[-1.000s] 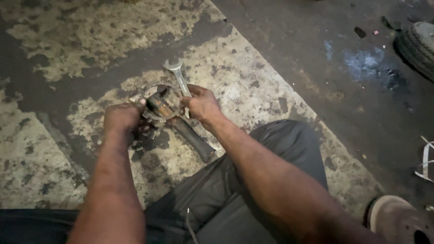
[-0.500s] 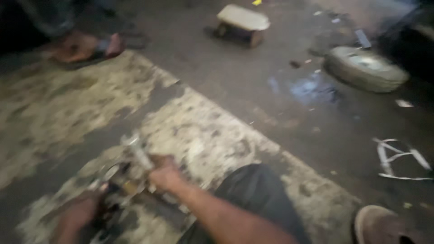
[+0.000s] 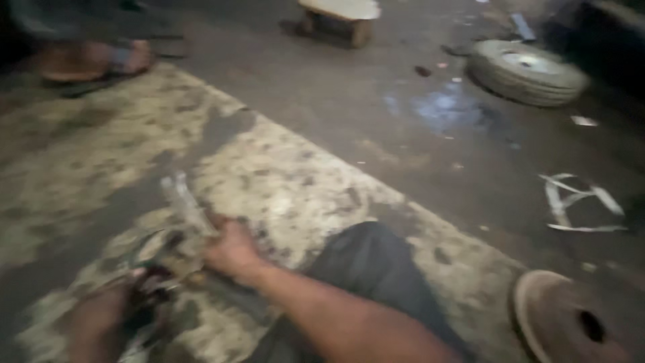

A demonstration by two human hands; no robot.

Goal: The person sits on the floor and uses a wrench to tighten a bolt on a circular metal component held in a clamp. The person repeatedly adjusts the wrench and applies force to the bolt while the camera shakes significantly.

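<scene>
Gripping wrench [image 3: 183,205] and metal part [image 3: 158,259], both hands.

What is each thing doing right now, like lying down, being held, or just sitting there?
Right hand: closed around the wrench.
Wrench: held, tilted, its end pointing up and away.
Left hand: on a small metal part, blurred; grip unclear.
Metal part: on the mat between the hands.
Tyre: lying flat on the floor.
Stool: standing upright.
Sandal: on the person's foot.
Mat: spread flat, stained.
</scene>
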